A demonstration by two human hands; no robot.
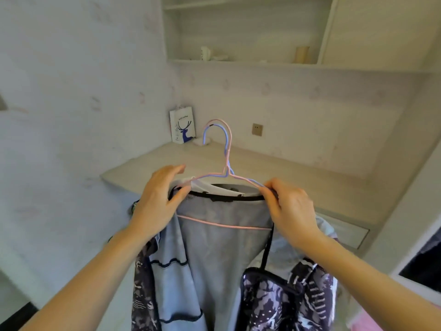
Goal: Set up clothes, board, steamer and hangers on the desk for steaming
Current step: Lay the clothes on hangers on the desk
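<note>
I hold up a bundle of clothes [214,254] on thin wire hangers [226,149], one pink and one blue, with their hooks pointing up. The garments are pale blue-grey with dark trim and a dark patterned fabric; a white garment peeks out behind the collar. My left hand [158,199] grips the left shoulder of the hangers and clothes, thumb under, fingers over the top. My right hand [290,206] pinches the right shoulder end of the hangers. The bundle hangs in front of the light wooden desk [286,173], hiding its near edge. No board or steamer shows.
A white paper bag with a blue deer print [182,126] stands at the desk's back left corner beside a small white object. A wall socket [257,129] sits above the desk. Shelves [243,60] overhead hold a cup and small white items. A dark opening is at right.
</note>
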